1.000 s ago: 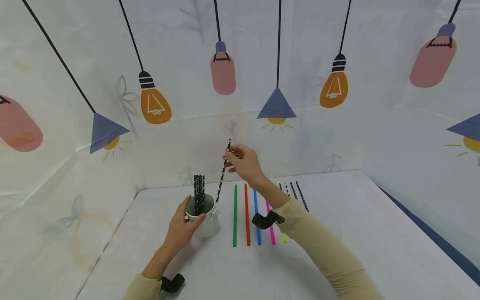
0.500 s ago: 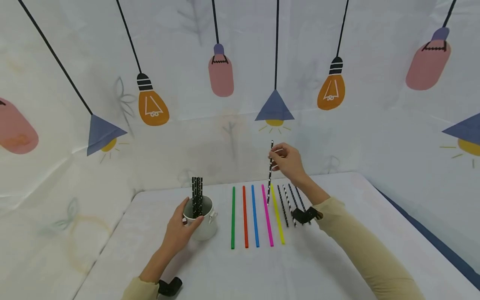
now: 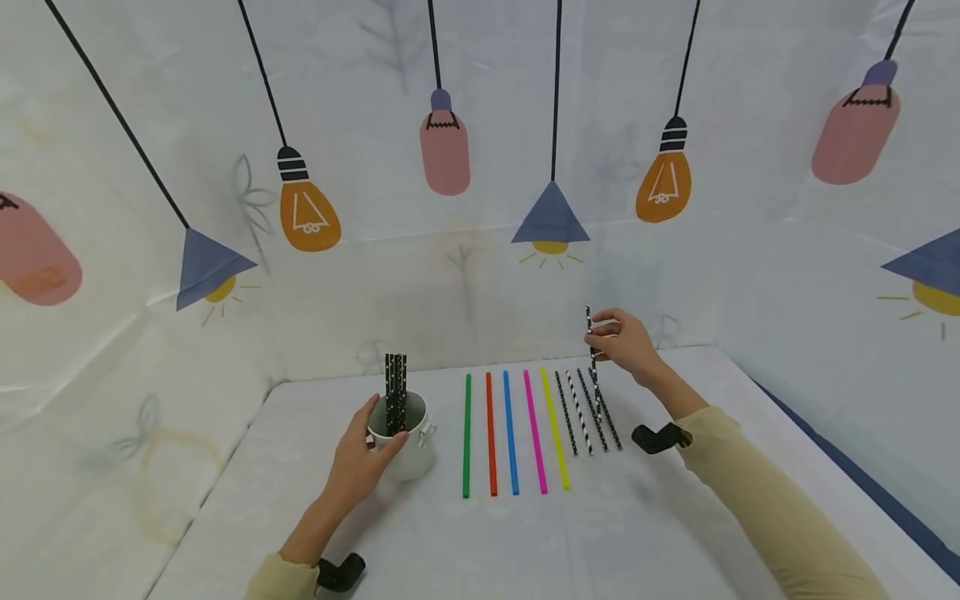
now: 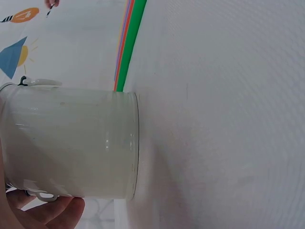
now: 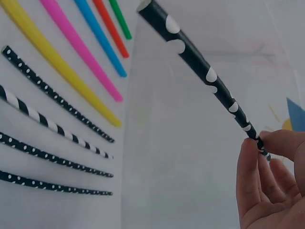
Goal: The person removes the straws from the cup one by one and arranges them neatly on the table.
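A small white metal pail (image 3: 417,457) stands on the table at the left, and my left hand (image 3: 358,467) grips its side. Several black straws with white spots (image 3: 396,385) stand upright in it. My right hand (image 3: 630,343) pinches a black straw with large white dots (image 5: 209,71) near its upper end. It hangs nearly upright above the dark patterned straws on the table, its lower end toward the tabletop. In the left wrist view, the pail's wall (image 4: 71,138) fills the left side, with fingertips (image 4: 52,214) under it.
Between the hands lie a green (image 3: 467,437), a red (image 3: 491,433), a blue (image 3: 511,433), a pink (image 3: 536,433) and a yellow straw (image 3: 556,429), side by side. Several black-and-white straws (image 3: 580,412) lie right of them. A printed white backdrop (image 3: 480,275) rises behind the table (image 3: 480,550).
My right hand has carried the dotted straw from beside the pail rightward, across the coloured straws, and lowered it a little. My left hand has stayed on the pail.
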Demonstrator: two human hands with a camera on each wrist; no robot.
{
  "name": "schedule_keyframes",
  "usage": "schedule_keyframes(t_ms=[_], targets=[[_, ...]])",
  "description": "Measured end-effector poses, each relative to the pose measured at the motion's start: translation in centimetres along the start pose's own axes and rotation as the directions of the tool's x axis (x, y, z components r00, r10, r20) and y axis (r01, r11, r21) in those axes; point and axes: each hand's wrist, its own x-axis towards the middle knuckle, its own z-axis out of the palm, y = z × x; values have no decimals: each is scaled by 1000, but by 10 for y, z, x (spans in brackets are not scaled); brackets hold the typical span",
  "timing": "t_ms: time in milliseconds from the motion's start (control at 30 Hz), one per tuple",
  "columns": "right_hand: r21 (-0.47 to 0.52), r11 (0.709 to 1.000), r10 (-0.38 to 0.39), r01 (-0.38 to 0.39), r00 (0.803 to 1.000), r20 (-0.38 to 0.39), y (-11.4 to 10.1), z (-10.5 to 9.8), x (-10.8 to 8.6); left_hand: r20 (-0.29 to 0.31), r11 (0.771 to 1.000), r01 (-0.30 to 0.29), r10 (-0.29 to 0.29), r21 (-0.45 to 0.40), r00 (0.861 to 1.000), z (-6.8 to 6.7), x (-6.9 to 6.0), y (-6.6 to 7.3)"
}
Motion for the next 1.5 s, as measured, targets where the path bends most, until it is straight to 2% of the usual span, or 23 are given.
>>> schedule_keyframes(t_ms=[367, 700, 1133, 1500], targets=[[-78, 990, 112, -117, 992, -66, 56, -5, -12, -5, 1000, -9, 9, 11, 1000, -2, -5, -3], [-150, 964, 204, -220, 973, -112, 84, -5, -8, -17, 1000, -19, 19, 13, 1000, -5, -1, -1], [-172, 922, 320, -347, 933, -167, 111, 0, -1, -9, 1000, -10, 10, 12, 1000, -2, 0, 0], [-221, 905, 330, -363, 928, -171, 121, -1, 0, -8, 1000, -11, 11, 8, 1000, 1, -1, 0]])
